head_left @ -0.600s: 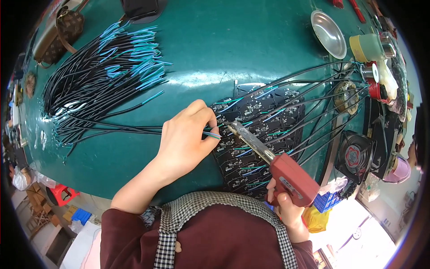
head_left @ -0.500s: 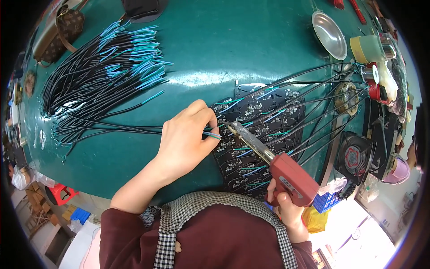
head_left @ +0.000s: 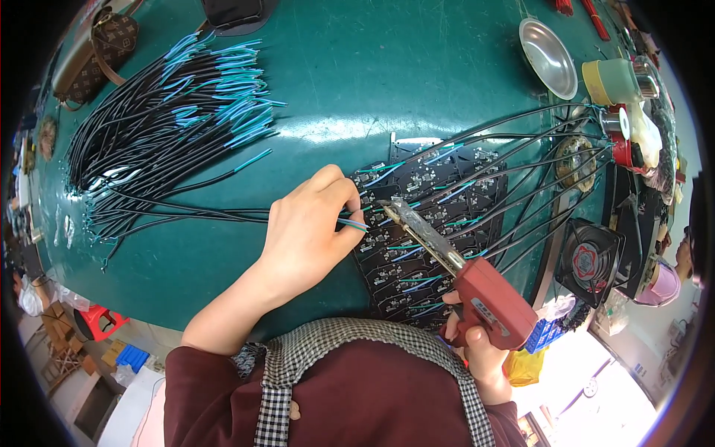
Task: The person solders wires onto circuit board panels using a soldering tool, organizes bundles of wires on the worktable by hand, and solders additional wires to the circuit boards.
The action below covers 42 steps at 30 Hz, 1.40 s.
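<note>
Black cables (head_left: 223,214) with thin blue and green ends run from the left into my left hand (head_left: 304,235). Its thumb and fingers pinch them at the left edge of a black circuit board panel (head_left: 383,279). My right hand (head_left: 482,356) grips a red soldering gun (head_left: 495,304) by its handle, below the panel's right side. The gun's narrow metal tip points up and left over the board, a short way right of my left fingertips. Whether the tip touches anything is hard to tell. Several black cables (head_left: 514,136) with green and blue ends lie across the panel, stretching right.
A large bundle of black cables (head_left: 149,123) with blue ends lies at the left of the green table (head_left: 357,67). On the right are a metal dish (head_left: 550,59), a solder spool (head_left: 617,125), a roll of tape (head_left: 576,164) and a small fan (head_left: 590,261).
The soldering gun has shifted slightly right and down, its tip drawing a little away from my left fingers. My left hand stays almost still, pinching the cables.
</note>
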Motion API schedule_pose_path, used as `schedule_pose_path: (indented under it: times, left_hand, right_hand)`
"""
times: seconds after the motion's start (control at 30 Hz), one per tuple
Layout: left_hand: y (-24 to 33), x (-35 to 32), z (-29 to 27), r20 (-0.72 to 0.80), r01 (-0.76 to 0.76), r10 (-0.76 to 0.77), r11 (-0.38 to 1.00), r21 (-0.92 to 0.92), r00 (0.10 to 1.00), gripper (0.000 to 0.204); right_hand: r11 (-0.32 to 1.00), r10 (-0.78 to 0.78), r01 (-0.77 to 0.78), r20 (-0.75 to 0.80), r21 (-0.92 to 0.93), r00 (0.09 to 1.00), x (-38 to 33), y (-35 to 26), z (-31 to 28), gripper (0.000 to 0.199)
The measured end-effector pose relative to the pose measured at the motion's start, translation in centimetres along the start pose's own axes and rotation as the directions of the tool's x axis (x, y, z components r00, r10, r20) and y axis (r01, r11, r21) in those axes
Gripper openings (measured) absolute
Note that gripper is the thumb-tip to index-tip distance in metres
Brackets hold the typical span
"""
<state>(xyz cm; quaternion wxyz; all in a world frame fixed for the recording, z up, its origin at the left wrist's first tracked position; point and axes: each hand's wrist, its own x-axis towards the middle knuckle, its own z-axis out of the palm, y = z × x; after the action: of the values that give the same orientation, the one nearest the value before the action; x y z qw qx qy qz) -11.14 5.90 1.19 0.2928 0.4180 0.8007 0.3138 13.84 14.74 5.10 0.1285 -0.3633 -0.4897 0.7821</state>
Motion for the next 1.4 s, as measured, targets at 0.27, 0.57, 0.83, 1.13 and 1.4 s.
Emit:
schedule_pose_path:
  times: [0.27,0.57,0.83,1.13,1.4]
  left_hand:
    - [0.1,0.0,0.0,0.000,0.001,-0.001,1.000,0.020,1.000,0.012]
    - [0.1,0.0,0.1,-0.008,-0.001,0.002,0.999,0.034,1.000,0.013]
    - [0.2,0.0,0.0,-0.004,-0.017,0.017,0.999,0.047,1.000,0.013]
    - [0.3,-0.1,0.3,-0.057,-0.009,0.012,0.998,0.056,0.998,0.011]
    - [0.1,-0.1,0.3,-0.066,-0.030,0.034,0.998,0.050,0.997,0.011]
  right_hand:
    - [0.999,-0.032,0.032,-0.009,-0.003,0.999,-0.2,0.1,-0.2,0.064]
    - [0.999,-0.027,0.027,0.020,-0.020,0.999,0.0,0.3,-0.2,0.064]
    - [0.999,-0.010,0.010,0.001,-0.040,1.000,0.0,0.1,0.2,0.060]
    - [0.991,-0.122,0.108,-0.233,-0.073,0.965,-0.5,-0.8,0.1,0.068]
    - [0.989,-0.140,0.125,-0.207,-0.082,0.968,-0.6,-0.6,0.1,0.067]
